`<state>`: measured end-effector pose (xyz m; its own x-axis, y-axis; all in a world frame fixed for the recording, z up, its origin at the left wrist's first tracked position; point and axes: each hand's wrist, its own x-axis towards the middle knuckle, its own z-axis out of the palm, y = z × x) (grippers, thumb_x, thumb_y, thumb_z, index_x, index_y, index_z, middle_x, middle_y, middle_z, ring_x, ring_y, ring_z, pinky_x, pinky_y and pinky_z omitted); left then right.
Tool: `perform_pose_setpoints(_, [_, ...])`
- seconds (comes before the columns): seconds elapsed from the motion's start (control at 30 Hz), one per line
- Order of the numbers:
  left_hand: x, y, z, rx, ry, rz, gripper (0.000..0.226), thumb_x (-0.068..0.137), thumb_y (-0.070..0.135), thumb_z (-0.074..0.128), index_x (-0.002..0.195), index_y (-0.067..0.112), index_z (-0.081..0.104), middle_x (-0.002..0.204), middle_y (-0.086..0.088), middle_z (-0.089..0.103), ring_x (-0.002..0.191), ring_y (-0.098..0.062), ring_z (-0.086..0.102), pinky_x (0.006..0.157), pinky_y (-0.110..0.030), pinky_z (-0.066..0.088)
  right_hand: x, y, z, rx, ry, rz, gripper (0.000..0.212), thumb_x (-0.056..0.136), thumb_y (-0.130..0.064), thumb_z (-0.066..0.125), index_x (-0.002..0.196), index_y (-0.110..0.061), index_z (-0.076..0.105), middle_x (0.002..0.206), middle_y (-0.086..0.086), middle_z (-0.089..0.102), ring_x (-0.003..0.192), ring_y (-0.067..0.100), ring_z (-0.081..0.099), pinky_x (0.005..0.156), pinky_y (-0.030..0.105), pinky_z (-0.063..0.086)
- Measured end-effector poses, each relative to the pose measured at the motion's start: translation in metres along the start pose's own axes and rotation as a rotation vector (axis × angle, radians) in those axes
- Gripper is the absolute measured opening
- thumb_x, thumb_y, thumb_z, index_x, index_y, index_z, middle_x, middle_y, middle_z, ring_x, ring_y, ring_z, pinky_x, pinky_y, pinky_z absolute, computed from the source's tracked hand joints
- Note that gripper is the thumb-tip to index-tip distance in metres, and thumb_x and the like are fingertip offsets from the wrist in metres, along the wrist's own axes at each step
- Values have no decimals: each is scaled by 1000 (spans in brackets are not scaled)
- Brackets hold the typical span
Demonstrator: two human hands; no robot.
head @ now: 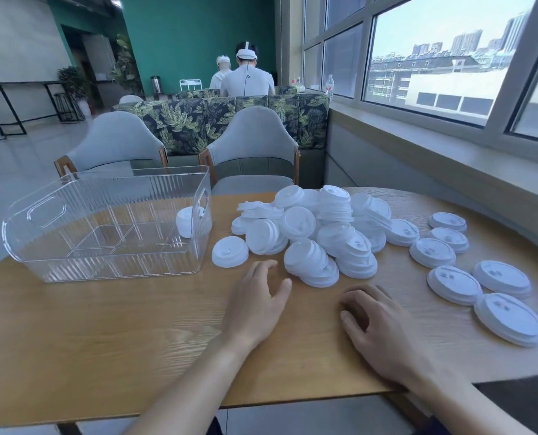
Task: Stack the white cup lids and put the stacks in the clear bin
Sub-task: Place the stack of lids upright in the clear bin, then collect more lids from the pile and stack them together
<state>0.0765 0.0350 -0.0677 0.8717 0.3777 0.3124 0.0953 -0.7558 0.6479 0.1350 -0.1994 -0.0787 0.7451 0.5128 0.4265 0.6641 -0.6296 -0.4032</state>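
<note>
A heap of white cup lids point(318, 233) lies mid-table, some nested in short leaning stacks. One single lid point(229, 251) sits flat just left of the heap. Several more lids point(454, 284) are spread singly on the right side. The clear ribbed bin point(42, 215) stands at the left, and a short stack of lids point(184, 226) leans inside its right end wall. My left hand point(258, 299) rests on the wood just in front of the heap, fingers apart, holding nothing. My right hand point(376, 328) rests palm down nearer me, fingers curled under, empty.
The wooden table point(104, 340) has a straight front edge and a rounded right end. Two grey chairs point(252, 149) stand behind it, then a leaf-patterned sofa back. A window ledge runs along the right. Two persons sit far behind, facing away.
</note>
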Motion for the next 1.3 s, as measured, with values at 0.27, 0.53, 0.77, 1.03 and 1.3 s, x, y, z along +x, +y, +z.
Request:
perform_pose_setpoints(0.27, [26,1,14,-74,-17,2,66,84,77,53,133,32,56,128,22,61,120,0,55,101,-36,49,12,30,-12,-45,39,79,12,89,-30,65,101,-30,62,103,-21,58,105,7,51,85,31,48])
perform_pose_setpoints(0.53, [46,2,19,-65,-19,0,75,80,88,46,129,32,59,123,20,64,114,-1,59,99,-38,52,2,58,-43,-192,137,155,25,85,-23,77,109,-24,68,115,-14,62,114,15,51,92,36,45])
perform_pose_setpoints(0.77, [51,2,20,-45,-35,2,75,79,90,44,125,34,62,119,20,65,110,-2,61,97,-38,53,-3,91,-68,-311,151,205,35,81,-19,79,114,-14,68,122,1,64,118,26,50,99,46,44])
perform_pose_setpoints(1.03, [52,4,21,-132,-14,0,63,77,86,51,116,38,63,109,25,66,102,8,60,92,-29,53,7,97,-90,-494,45,486,72,83,-68,62,129,-13,57,128,11,62,126,32,48,104,43,34])
perform_pose_setpoints(1.3, [50,1,19,-248,-14,-55,64,72,82,63,120,39,59,110,28,65,102,14,59,89,-20,51,11,91,-93,-539,-41,532,67,89,-73,42,127,-19,56,127,10,63,124,30,50,100,41,34])
